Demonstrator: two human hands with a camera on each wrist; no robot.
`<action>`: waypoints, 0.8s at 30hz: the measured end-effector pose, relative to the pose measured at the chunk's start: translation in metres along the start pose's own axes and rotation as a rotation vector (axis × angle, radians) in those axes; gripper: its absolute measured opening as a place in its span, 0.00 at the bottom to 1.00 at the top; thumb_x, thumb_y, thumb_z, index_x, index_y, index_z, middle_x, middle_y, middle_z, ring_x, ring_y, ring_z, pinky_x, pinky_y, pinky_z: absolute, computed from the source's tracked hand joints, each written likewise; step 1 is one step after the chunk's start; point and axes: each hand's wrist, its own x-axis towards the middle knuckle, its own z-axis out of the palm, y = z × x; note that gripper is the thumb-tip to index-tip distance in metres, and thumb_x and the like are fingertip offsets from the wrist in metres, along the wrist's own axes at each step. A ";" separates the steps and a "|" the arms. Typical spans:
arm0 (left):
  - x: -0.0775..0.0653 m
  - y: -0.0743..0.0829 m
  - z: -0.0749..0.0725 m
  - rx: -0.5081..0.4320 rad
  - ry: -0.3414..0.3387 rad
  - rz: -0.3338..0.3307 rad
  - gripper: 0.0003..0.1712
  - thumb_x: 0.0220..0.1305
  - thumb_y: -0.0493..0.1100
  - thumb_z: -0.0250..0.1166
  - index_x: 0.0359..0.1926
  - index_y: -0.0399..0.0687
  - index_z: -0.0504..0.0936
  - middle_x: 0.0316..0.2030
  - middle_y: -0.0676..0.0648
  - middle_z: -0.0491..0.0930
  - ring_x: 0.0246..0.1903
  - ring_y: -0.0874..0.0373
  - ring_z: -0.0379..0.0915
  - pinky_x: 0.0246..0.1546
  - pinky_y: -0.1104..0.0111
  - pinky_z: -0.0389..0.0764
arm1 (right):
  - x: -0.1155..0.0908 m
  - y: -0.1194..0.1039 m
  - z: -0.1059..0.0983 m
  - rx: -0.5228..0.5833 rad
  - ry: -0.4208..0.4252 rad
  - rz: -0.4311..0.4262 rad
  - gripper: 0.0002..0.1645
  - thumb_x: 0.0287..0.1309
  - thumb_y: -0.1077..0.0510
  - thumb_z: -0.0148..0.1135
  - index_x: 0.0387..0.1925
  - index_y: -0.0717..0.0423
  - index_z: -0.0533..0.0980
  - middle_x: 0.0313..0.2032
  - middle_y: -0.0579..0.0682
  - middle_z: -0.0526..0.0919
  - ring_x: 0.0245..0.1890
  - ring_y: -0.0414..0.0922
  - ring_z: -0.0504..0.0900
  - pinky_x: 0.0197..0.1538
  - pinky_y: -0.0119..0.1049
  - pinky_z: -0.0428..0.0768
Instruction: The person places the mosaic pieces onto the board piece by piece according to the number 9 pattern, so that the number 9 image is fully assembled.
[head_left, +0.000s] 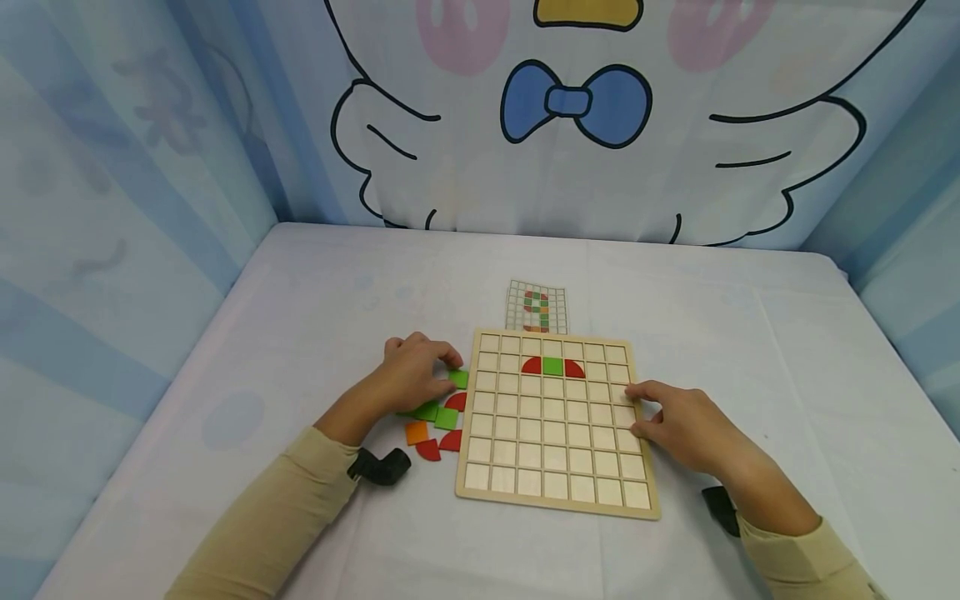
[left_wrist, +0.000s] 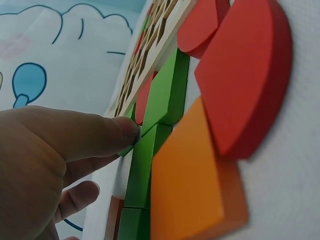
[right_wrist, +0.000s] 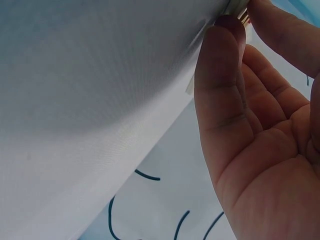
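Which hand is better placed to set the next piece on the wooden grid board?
Probably the left hand: it pinches a green square beside the wooden grid board, near the loose orange square and red quarter-circles. The right hand holds the board's right edge, away from those pieces.

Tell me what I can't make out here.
Head view: lower end of pattern card, hidden by the grid board.
Head view: green tiles, partly hidden by the left hand.
Left wrist view: large red piece, cut by the top edge.
Right wrist view: right hand, cut by the right edge.
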 end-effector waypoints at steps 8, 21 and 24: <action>0.001 0.001 0.001 0.022 0.007 0.003 0.15 0.63 0.46 0.71 0.50 0.51 0.84 0.45 0.54 0.82 0.51 0.52 0.68 0.60 0.46 0.56 | 0.000 0.000 0.000 0.002 -0.003 0.008 0.29 0.60 0.57 0.69 0.62 0.63 0.74 0.33 0.45 0.82 0.30 0.41 0.74 0.34 0.40 0.72; 0.001 0.002 0.002 0.064 0.031 0.024 0.15 0.62 0.47 0.72 0.49 0.50 0.85 0.44 0.54 0.83 0.49 0.52 0.69 0.60 0.46 0.57 | 0.000 0.000 0.000 -0.003 -0.004 -0.001 0.29 0.60 0.58 0.68 0.61 0.63 0.74 0.34 0.47 0.83 0.31 0.41 0.76 0.35 0.40 0.73; 0.001 0.001 0.002 0.070 0.030 0.026 0.15 0.62 0.47 0.72 0.48 0.50 0.85 0.43 0.54 0.83 0.50 0.52 0.69 0.60 0.45 0.56 | 0.000 0.001 0.000 -0.004 -0.005 0.001 0.29 0.60 0.57 0.69 0.61 0.63 0.74 0.36 0.48 0.83 0.31 0.41 0.76 0.35 0.40 0.73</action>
